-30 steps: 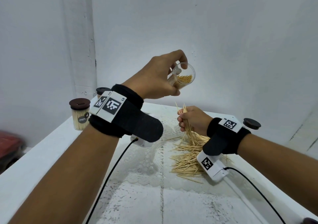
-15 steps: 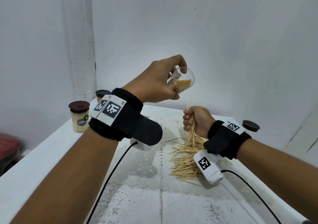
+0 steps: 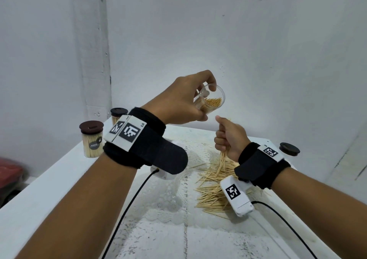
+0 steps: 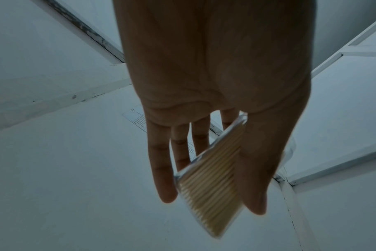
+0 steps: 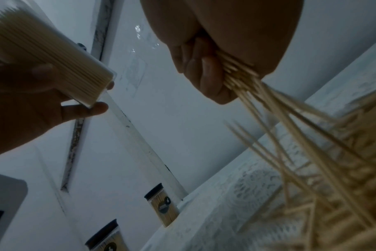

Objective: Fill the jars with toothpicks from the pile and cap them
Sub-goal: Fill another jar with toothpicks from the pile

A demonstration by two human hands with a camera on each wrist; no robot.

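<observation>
My left hand holds a clear open jar tilted toward the right, above the table; it is partly filled with toothpicks. Just below and to its right, my right hand is fisted around a bundle of toothpicks that stick out above and below the fist. The loose pile lies on the lace mat under that hand. A dark cap lies at the table's far right. The jar also shows in the right wrist view, gripped by my left hand's fingers.
Two capped, full jars stand at the table's left rear: one nearer, one behind. The white table sits in a corner of white walls. Cables trail from both wrist cameras across the table.
My right hand has risen from the pile with its bundle of toothpicks, coming up close under the jar. The left hand holds the jar in about the same place.
</observation>
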